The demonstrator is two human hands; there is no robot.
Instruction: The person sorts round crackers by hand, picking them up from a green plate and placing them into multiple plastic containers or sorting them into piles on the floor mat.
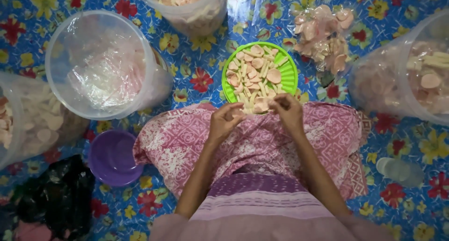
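Pink patterned cloth [262, 138] over the lap lies closest, w/ both hands meeting at its far edge. Left hand [224, 121] and right hand [287, 111] each pinch small pale crackers [260, 105] at the near rim of the green plate [291, 77], on the floral floor mat [206, 79]. Pieces look light, dry, brittle; fingertip hold by the edges suits. Lined plastic tub [100, 63] sits toward the mat's left side.
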